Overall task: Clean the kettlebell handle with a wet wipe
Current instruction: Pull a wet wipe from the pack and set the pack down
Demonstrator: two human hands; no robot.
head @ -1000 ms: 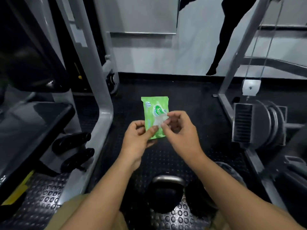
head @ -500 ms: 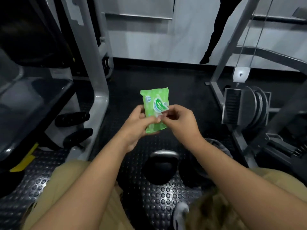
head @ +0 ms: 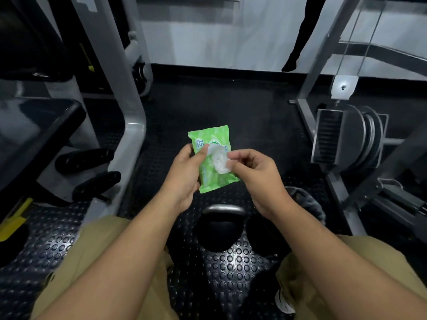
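Left hand gripped the green wipe packet while the right hand pinched its peeled flap; no wipe was out, and the kettlebell sat untouched on the floor below.

studded black rubber floor, grey machine frames, pale wall.

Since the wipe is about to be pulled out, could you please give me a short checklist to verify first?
1. Wipe pack gripped by the left hand: ok.
2. Right hand pinches the white piece at the pack's front: ok.
3. White piece is a wipe, not the seal flap: cannot tell.
4. A wipe fully out of the pack: not ok.
5. Kettlebell handle uncovered on the floor below the hands: ok.
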